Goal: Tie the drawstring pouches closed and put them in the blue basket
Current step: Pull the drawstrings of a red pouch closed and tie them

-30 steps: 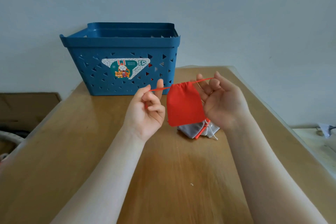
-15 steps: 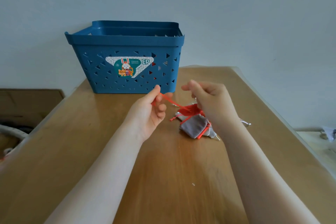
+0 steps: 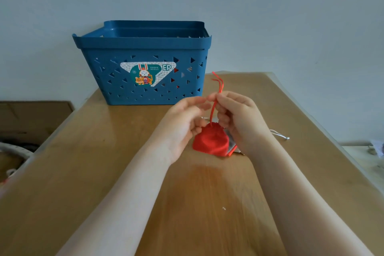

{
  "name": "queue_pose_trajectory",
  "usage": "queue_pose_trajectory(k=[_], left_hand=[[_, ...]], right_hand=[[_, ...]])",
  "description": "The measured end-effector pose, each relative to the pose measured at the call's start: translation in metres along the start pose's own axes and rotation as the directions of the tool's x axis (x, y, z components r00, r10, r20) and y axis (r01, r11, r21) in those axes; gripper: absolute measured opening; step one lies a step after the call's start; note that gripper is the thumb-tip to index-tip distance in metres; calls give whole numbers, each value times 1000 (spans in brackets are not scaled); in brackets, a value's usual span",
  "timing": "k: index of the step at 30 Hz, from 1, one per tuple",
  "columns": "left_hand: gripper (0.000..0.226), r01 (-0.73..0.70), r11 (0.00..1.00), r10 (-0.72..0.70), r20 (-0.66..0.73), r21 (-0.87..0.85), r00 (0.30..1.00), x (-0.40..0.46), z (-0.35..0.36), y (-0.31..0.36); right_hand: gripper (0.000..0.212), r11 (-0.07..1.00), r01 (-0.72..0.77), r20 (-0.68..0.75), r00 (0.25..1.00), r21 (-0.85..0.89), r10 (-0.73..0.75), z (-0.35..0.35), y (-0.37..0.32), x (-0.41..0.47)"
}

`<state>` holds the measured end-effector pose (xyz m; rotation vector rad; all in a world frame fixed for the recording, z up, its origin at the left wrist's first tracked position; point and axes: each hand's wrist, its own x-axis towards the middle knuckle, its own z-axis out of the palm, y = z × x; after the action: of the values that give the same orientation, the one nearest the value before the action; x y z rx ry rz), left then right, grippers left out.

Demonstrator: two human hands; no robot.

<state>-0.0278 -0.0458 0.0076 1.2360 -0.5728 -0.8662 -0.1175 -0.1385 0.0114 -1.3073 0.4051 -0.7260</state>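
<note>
Red pouch (image 3: 209, 141) on the table (image 3: 104, 172), straight below the right hand (image 3: 239, 118) pinching its upright drawstring (image 3: 214, 108); left hand (image 3: 187, 118) just beside, fingers loosely curled (contact unclear); blue basket (image 3: 145, 48) beyond.

Blue basket (image 3: 143, 81) stands at the far left of the counter (image 3: 83, 172), open-topped, against the wall; bare counter lies between it and the hands; red pouch (image 3: 209, 141) sits between the left hand (image 3: 185, 118) and right hand (image 3: 239, 116), over grey pouches (image 3: 231, 145); near counter surface is bare; right counter edge lies close beside the right forearm.
</note>
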Motion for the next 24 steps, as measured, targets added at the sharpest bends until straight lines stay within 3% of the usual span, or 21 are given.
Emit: queue_pose_trajectory(k=[3, 7, 9, 11, 13, 15, 19, 21, 24], left_hand=[[16, -95, 951, 90, 29, 296, 996, -3, 5, -7], [16, -186, 889, 207, -4, 418, 978, -5, 4, -6], [20, -140, 925, 153, -9, 353, 988, -3, 1, -6], [21, -49, 987, 43, 38, 154, 998, -2, 2, -4], [24, 68, 997, -65, 83, -30, 994, 0, 2, -3], [27, 125, 989, -118, 85, -77, 989, 0, 2, -3], [33, 33, 974, -40, 28, 226, 999, -4, 5, -5], [41, -63, 931, 51, 42, 360, 998, -4, 7, -8], [33, -209, 829, 172, 120, 519, 978, -2, 7, -15]], right_hand=[[28, 996, -33, 49, 998, 85, 29, -1, 0, 1], [27, 998, -36, 39, 999, 54, 34, 2, 2, 1], [25, 997, -45, 22, 999, 56, 44, 5, 1, -1], [24, 997, -52, -37, 998, 63, 54, 3, 2, 1], [25, 993, -67, -116, 990, 98, 79, -2, 4, 4], [29, 984, -62, -143, 986, 164, 86, -7, 3, 7], [27, 978, 68, 9, 997, 197, -71, -8, -3, 3], [26, 991, 126, 91, 987, 54, -131, -4, -4, -1], [26, 970, 173, 206, 969, -169, -137, 2, 0, -3]])
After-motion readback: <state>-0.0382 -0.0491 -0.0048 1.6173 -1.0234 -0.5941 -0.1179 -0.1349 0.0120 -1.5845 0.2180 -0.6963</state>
